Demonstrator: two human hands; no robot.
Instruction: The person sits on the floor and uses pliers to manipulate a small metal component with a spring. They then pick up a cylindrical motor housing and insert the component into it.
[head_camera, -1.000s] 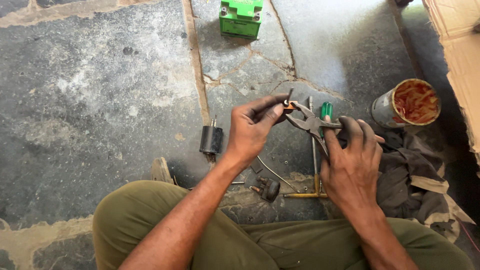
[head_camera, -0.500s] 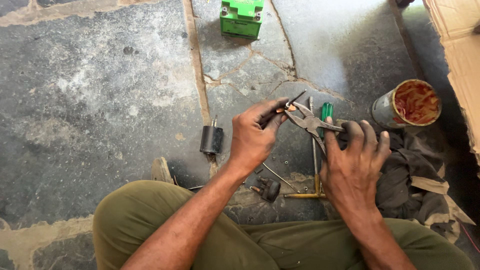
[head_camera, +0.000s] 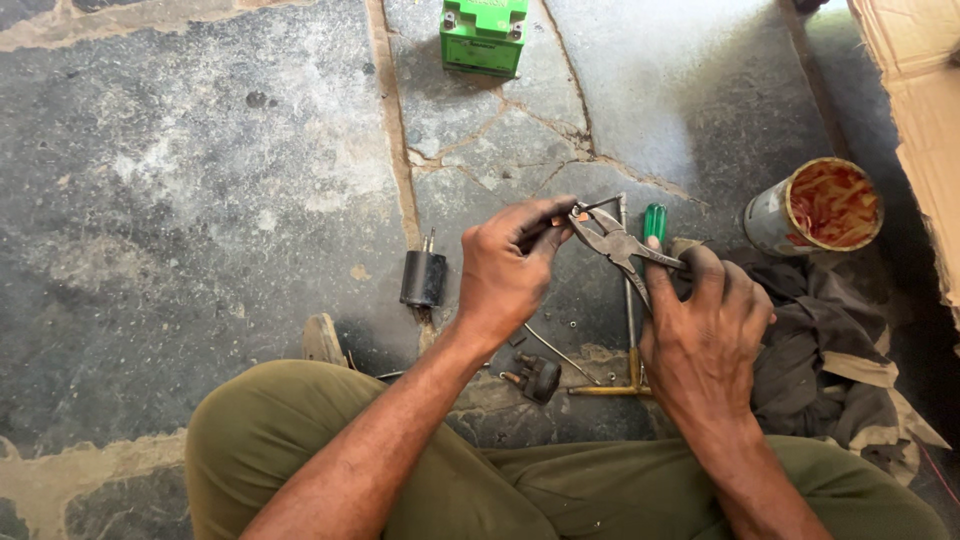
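My left hand (head_camera: 510, 270) pinches a thin dark wire or small part between thumb and fingers, just above the stone floor. Metal pliers (head_camera: 615, 243) are gripped in my right hand (head_camera: 705, 335), and their jaws meet the part at my left fingertips. Under the hands lie a green-handled screwdriver (head_camera: 654, 222), a long metal rod (head_camera: 628, 310) and a brass-coloured rod (head_camera: 605, 391). I sit with my olive-trousered legs (head_camera: 420, 470) at the bottom of the view.
A black cylindrical part (head_camera: 424, 277) with two prongs stands left of my left hand. A smaller black plug-like part (head_camera: 538, 377) lies near my knee. A green battery (head_camera: 483, 35) sits at the top. A rusty tin (head_camera: 815, 205), dark rags (head_camera: 830, 340) and cardboard (head_camera: 915, 110) are at the right.
Both hands have shifted slightly; the pliers' jaws have closed in on the part held at my left fingertips. Things on the floor have not moved.
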